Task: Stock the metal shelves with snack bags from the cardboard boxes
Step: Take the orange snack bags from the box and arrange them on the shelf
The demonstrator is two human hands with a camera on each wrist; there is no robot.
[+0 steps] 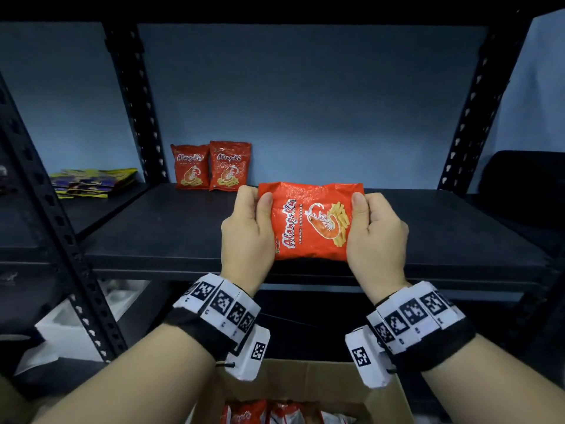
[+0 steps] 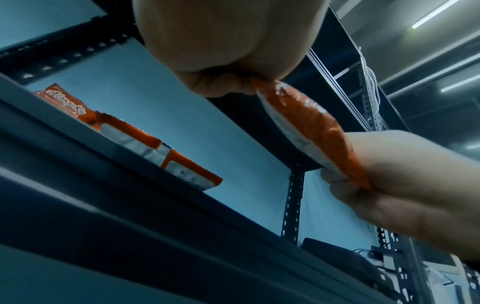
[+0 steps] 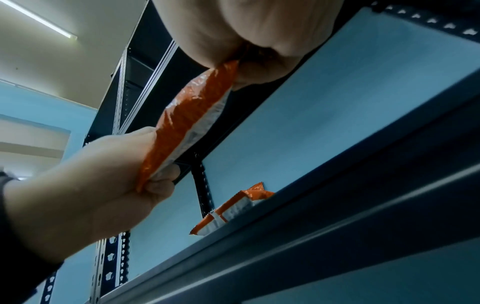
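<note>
Holding one red prawn-cracker bag [image 1: 312, 223] at frame centre, I have my left hand [image 1: 247, 231] curled round its left edge and my right hand [image 1: 377, 232] curled round its right edge, thumbs on the printed face. Both wrist views confirm the grip: fingers pinch the bag's seams, and the bag hangs clear above the metal shelf [image 1: 171, 228], not yet resting on it. The print runs sideways, so by my reading the bag needs a turn to upright before it joins the row.

Stocked so far, as far as I can see: two matching red bags [image 1: 211, 166] stand upright side by side at the back of this shelf, left of centre in the head view, against the blue wall. A stack of yellow-and-purple packets [image 1: 93, 182] lies flat on the neighbouring shelf at centre left. Most of the dark shelf surface to the right of the two standing bags is bare.

Remaining: the cardboard box [image 1: 305, 390] at the bottom edge of the head view is open and shows several more red bags inside, though I cannot count them. I judge the task to be at an early stage, with the third bag of this row in hand.
</note>
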